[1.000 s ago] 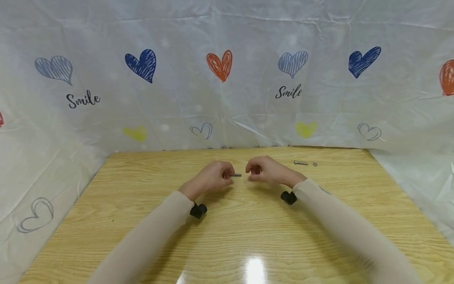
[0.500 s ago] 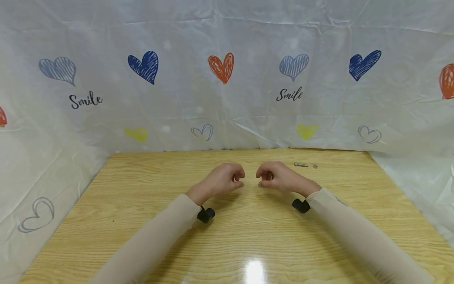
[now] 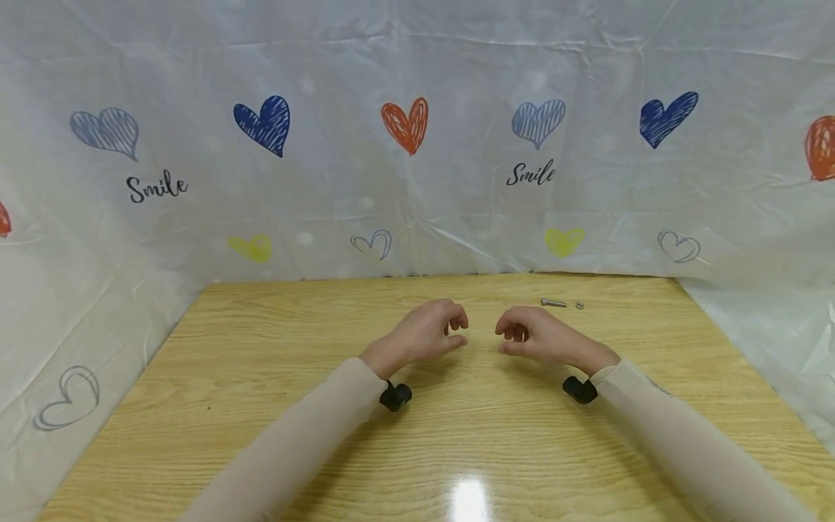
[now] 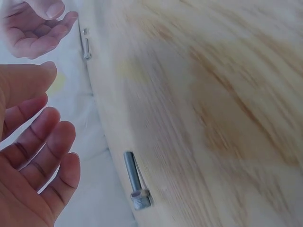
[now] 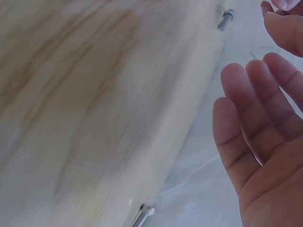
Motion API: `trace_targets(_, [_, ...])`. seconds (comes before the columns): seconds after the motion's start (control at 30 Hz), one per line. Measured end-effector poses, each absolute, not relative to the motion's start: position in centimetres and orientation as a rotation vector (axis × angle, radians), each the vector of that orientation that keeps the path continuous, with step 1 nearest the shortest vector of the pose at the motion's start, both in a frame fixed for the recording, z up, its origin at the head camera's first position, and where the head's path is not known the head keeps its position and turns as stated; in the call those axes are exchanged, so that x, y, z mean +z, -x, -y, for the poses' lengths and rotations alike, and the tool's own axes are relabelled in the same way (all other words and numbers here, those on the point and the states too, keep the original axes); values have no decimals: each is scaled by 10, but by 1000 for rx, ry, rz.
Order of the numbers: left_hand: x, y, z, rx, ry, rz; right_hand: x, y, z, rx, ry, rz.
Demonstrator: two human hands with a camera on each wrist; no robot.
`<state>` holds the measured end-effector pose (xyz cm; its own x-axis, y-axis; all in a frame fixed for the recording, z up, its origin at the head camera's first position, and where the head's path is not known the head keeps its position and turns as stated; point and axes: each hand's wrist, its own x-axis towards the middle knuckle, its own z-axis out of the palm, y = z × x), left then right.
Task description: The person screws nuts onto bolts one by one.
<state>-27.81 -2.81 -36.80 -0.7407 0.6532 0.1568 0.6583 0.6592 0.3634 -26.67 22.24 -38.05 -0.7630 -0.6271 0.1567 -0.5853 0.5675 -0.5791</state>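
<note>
My left hand (image 3: 425, 333) hovers over the middle of the wooden table, fingers loosely curled and holding nothing. To its right, with a small gap between them, is my right hand (image 3: 540, 336), also relaxed and without anything in it. A bolt with a nut threaded up by its head (image 4: 137, 182) lies on the table beyond the left hand's fingers in the left wrist view. The same bolt shows small at the top of the right wrist view; in the head view the left hand hides it.
A second bolt (image 3: 553, 302) lies at the table's back right, and a loose nut (image 3: 579, 305) sits just right of it. The wooden table (image 3: 293, 449) ends at a white sheet (image 3: 457, 196) printed with hearts, which also hangs along both sides.
One second ago the left fingertips held a bolt, its shank pointing right; now they have let it go. Both hands have moved to the right, and the gap between them is slightly wider.
</note>
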Motion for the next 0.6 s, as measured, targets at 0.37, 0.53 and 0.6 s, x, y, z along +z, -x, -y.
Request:
trace_targets(0.37, [-375,278,5,-645,1171,2836,-385,260,-246,-978,1006,-2769])
trace_targets(0.53, [-375,279,-4,-622,1187,2836,-383,258,-257,-1008,955,-2782])
trace_targets(0.6, [-375,279,-7,-621,1196,2834,-383,258,-262,-1011,938,-2787])
